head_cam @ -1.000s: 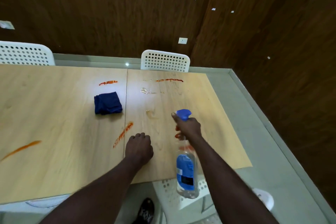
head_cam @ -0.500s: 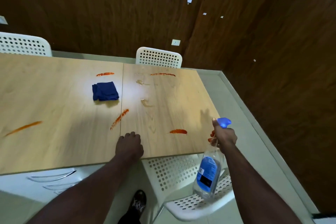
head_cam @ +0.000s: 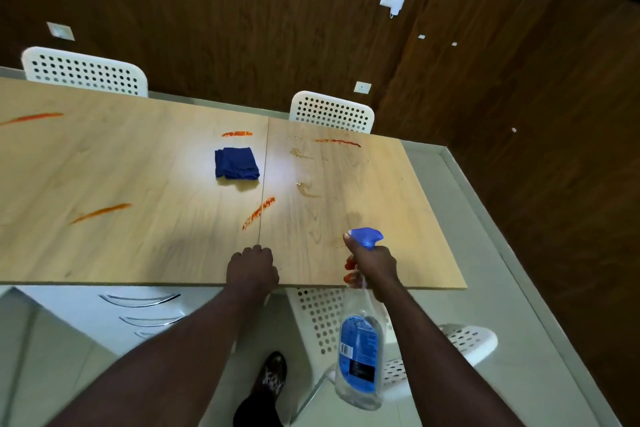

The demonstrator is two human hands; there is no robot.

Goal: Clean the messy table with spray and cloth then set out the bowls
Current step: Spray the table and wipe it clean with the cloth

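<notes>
We hold the spray bottle in our right hand. The fingers are wrapped tight round its neck, and one finger lies up along the blue top. The blue top is just over the near edge of the table. The rest of the bottle hangs down below the edge, above a white chair.

Our left hand rests on the near edge of the table. It is curled into a fist and holds nothing that we can see.

The blue cloth lies folded near the middle of the table, well apart from both hands. Red smears are all over: one just in front of our left hand, one far to the left, and two near the far side. There are clear wet spots too. We see no bowls.

We think the job is at the spraying part. Here is what could go wrong:

- The bottle is right at the edge. If we squeeze with the top pointed badly, the spray may land on the chair or the floor.
- If we lift the bottle fast, its bottom may bump the table edge.
- Reaching for the cloth, an arm may drag through the near smear and spread it.
- With too little spray, wiping may only smear the red wider.
</notes>
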